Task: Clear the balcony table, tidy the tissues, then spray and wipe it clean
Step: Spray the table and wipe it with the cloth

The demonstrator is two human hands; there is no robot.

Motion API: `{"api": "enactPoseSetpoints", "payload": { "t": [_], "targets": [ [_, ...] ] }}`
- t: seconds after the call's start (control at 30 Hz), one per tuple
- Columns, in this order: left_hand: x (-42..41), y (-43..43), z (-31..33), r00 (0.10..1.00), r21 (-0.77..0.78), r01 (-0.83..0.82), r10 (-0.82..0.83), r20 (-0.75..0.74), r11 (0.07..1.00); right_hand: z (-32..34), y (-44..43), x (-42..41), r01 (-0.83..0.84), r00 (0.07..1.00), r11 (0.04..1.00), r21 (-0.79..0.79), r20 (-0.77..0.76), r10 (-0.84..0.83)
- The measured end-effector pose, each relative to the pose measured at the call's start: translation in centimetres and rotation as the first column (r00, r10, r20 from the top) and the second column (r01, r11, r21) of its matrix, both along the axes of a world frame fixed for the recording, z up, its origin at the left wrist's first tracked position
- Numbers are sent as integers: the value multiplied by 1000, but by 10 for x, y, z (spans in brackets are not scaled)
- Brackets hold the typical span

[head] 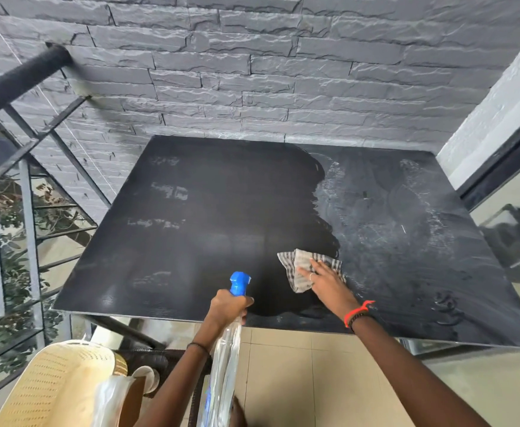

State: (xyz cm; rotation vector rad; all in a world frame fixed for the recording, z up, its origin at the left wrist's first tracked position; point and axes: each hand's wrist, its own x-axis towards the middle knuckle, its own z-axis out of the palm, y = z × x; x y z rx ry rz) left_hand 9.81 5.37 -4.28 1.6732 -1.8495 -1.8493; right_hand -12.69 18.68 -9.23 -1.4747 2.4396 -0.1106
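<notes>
The black balcony table [221, 211] fills the middle of the head view. Its left part looks dark and wet, its right part is dusty grey with smears. My right hand [326, 280] presses flat on a striped grey cloth [302, 269] near the table's front edge, at the border between the wet and dusty areas. My left hand [228, 306] grips the neck of a clear spray bottle [226, 359] with a blue nozzle [239, 282], held at the front edge just left of the cloth.
A cream plastic chair [52, 386] stands at the lower left with a clear bag and white items beside it. A metal railing [27, 186] runs along the left. A grey stone wall [252, 72] backs the table and a glass door [511, 229] lies to the right.
</notes>
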Motion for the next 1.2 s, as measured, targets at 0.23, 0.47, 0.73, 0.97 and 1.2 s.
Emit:
{"api": "enactPoseSetpoints", "payload": {
  "t": [0.23,0.47,0.73,0.97,1.2],
  "targets": [
    [-12,43,-3,995,-8,87,-87,43,996,2,-16,-12,34,999,999,-18,8,-34],
    [-4,67,-6,993,-10,122,-122,2,993,5,-15,-11,43,998,999,24,50,-44],
    [22,63,-2,1000,-31,-7,7,-10,999,13,-23,37,-33,999,998,-48,-8,33],
    [50,39,7,989,-11,-150,150,-18,989,13,-25,137,-267,963,962,-59,31,269],
    [68,21,10,957,59,-277,281,-75,959,-1,30,98,-129,991,985,-113,8,131]
  ]
}}
